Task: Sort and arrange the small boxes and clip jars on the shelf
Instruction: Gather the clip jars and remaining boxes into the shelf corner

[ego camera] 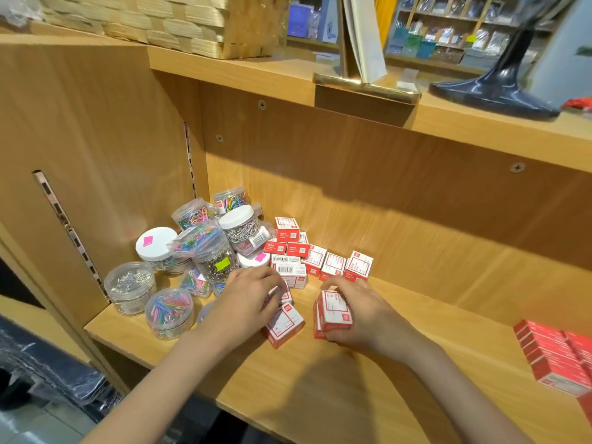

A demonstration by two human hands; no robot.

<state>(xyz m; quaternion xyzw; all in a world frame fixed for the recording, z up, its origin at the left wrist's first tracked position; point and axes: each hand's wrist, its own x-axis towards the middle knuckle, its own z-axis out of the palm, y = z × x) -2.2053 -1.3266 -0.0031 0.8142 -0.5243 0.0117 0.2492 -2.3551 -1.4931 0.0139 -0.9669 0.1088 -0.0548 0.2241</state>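
Observation:
Several small red-and-white boxes (pixel 333 265) lie in a loose heap at the back of the wooden shelf (pixel 320 379). To their left, several clear clip jars (pixel 211 251) are piled up, some upright, some tipped. My right hand (pixel 362 312) grips a red-and-white box (pixel 334 310) that sits on top of another one. My left hand (pixel 246 299) curls over small boxes, its fingers on one box (pixel 283 326) lying tilted on the shelf and another partly hidden beneath the fingers.
A stack of larger red boxes (pixel 554 357) sits at the shelf's right edge. The upper shelf carries a woven basket (pixel 144 24), a gold stand (pixel 368 86) and a dark base (pixel 499 91). Bare shelf surface lies between my arms and to the right.

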